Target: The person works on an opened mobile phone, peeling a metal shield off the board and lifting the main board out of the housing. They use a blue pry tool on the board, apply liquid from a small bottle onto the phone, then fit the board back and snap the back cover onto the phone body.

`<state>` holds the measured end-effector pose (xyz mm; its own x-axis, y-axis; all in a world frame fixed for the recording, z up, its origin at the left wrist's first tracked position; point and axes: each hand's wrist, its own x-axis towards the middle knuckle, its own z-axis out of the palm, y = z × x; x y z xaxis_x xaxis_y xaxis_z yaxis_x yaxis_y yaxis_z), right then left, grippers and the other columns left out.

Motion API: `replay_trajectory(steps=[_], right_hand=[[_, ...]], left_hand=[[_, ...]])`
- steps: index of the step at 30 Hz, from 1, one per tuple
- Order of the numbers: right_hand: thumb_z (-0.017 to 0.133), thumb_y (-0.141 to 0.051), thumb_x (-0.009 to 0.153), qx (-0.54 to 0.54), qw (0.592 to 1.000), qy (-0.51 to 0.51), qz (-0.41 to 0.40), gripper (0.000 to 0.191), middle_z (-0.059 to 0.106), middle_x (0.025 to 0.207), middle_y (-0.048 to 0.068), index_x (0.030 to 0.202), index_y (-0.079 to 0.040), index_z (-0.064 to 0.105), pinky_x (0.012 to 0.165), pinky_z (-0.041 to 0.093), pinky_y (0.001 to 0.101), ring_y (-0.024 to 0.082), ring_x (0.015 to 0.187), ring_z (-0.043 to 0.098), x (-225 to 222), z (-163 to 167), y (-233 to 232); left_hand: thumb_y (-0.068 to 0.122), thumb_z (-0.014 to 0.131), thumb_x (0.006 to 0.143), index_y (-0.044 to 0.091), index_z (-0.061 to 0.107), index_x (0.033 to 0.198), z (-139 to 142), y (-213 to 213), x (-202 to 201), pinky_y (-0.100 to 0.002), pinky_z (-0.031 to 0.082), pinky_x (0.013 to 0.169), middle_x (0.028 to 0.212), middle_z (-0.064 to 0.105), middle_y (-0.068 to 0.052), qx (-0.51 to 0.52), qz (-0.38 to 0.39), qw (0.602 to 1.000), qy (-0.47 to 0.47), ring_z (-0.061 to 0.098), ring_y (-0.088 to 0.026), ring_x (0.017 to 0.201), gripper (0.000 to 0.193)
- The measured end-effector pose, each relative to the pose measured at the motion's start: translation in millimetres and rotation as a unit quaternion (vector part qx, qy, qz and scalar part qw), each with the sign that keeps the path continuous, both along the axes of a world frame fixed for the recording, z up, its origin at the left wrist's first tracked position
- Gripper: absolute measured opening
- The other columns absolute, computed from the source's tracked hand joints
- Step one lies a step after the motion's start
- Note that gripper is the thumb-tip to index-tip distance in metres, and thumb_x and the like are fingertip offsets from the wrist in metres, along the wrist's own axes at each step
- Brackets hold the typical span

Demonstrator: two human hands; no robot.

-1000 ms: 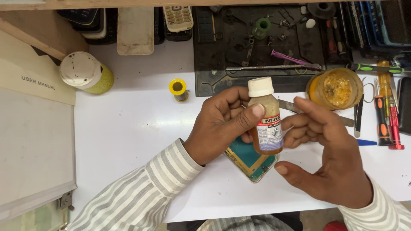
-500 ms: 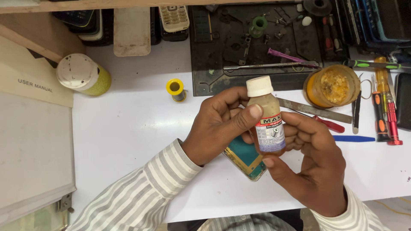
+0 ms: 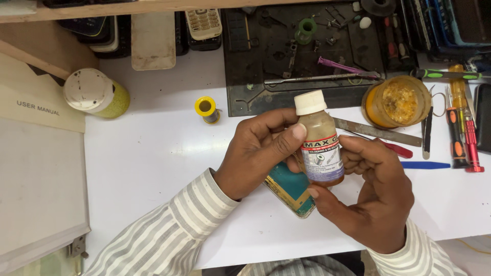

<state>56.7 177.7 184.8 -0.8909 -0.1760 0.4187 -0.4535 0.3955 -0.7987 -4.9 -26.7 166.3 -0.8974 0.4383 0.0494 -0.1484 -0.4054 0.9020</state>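
Bottle (image 3: 319,145) first: we are holding a small brownish bottle with a cream cap and a printed paper label, upright, above the white table (image 3: 153,158), just in front of the dark work mat (image 3: 266,51). Compared with a second ago, our right hand (image 3: 376,199) is closing in: back then its fingers were spread and only loosely beside the label, and now they are curling round the lower half of the bottle, with the thumb coming up under its base. Our left hand (image 3: 261,151) is keeping much the same grip as before, thumb pressed across the shoulder of the bottle just under the cap and fingers wrapped behind it. So both hands are now closed on the bottle, neither fully clenched. The cap is sitting on the neck as it was; we are judging that the hold is getting firmer and more two-handed, with the bottle barely shifting place.

Under our hands a teal phone-shaped panel (image 3: 291,189) is lying on the table, partly hidden. Near the right hand an open amber jar (image 3: 396,102) is standing, with screwdrivers (image 3: 460,122) just beyond it. A yellow spool (image 3: 207,109) and a yellow-green canister (image 3: 97,94) are staying well to the left.
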Motion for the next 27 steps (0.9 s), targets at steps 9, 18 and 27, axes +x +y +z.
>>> replay_trajectory(steps=[9, 18, 27], right_hand=[[0.087, -0.008, 0.077, 0.023, 1.000, 0.004, -0.013, 0.075, 0.062, 0.117, 0.010, 0.139, 0.002, 0.046, 0.090, 0.056, 0.0276, 0.014, 0.103, 0.066, -2.5, -0.8, 0.3], [0.085, -0.008, 0.080, 0.032, 0.999, 0.011, -0.017, 0.071, 0.059, 0.115, 0.011, 0.138, 0.002, 0.047, 0.087, 0.059, 0.0278, 0.015, 0.101, 0.067, -3.3, 0.8, -0.1], [0.087, -0.008, 0.077, 0.056, 0.998, 0.021, -0.037, 0.071, 0.057, 0.116, 0.011, 0.135, 0.001, 0.049, 0.086, 0.057, 0.0270, 0.014, 0.099, 0.065, -3.1, 1.7, -0.6]], left_hand=[[0.035, 0.060, 0.106, -0.006, 0.062, 0.138, 1.1, -0.4, -0.7, -0.023, 0.058, 0.068, 0.101, 0.074, -0.010, -0.015, 0.002, 1.000, 0.005, 0.066, -0.009, 0.074, 0.052], [0.034, 0.060, 0.105, -0.006, 0.062, 0.138, 3.2, -0.2, -1.9, -0.024, 0.059, 0.067, 0.103, 0.075, -0.011, -0.020, 0.004, 1.000, -0.001, 0.067, -0.009, 0.074, 0.051], [0.034, 0.063, 0.105, -0.006, 0.062, 0.139, 1.9, -0.6, -0.1, -0.023, 0.058, 0.068, 0.102, 0.074, -0.010, -0.014, 0.003, 1.000, 0.014, 0.065, -0.008, 0.074, 0.052]])
